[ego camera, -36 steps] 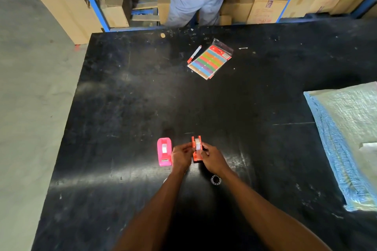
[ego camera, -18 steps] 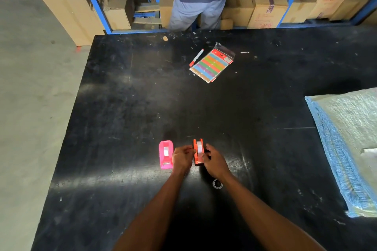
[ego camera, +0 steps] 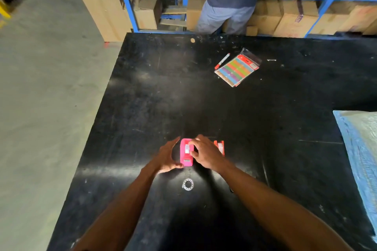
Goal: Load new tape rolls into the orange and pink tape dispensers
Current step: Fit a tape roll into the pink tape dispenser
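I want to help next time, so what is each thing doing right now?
Pink dispenser: on the table, right hand gripping it.
Left hand: open, beside the pink dispenser.
Orange dispenser: set down, white tape showing inside.
Tape ring: lying flat, untouched.
Pen: lying capped.
Sticker pack: lying flat in its bag.
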